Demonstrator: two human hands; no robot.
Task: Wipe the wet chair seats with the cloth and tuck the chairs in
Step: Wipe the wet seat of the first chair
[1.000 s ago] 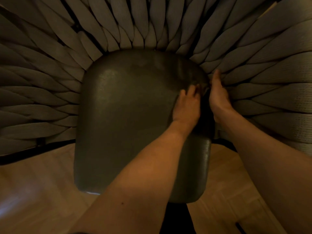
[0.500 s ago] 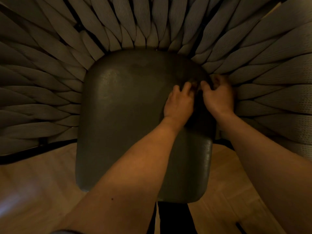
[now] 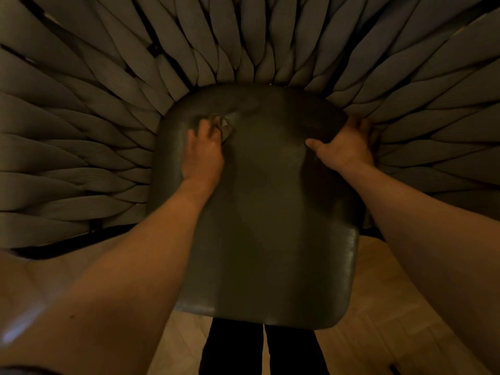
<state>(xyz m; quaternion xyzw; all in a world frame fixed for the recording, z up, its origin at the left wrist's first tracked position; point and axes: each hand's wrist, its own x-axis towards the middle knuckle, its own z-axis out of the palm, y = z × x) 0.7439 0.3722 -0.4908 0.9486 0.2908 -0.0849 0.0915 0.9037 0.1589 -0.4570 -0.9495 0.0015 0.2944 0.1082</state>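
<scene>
A dark green padded chair seat (image 3: pixel 270 226) fills the middle of the head view, ringed by the chair's woven grey rope back (image 3: pixel 81 117). My left hand (image 3: pixel 203 152) presses a small crumpled cloth (image 3: pixel 224 125) onto the far left part of the seat, fingers curled over it. My right hand (image 3: pixel 343 147) grips the seat's far right edge, thumb on top and fingers wrapped over the rim beside the rope weave.
Light wooden floor (image 3: pixel 378 307) shows on both sides below the seat. My dark trousered legs (image 3: pixel 243 350) stand right at the seat's front edge. The rope back curves round the left, far and right sides of the seat.
My left hand has slid with the cloth from the seat's right side to its far left. My right hand stayed at the right edge and now grips it.
</scene>
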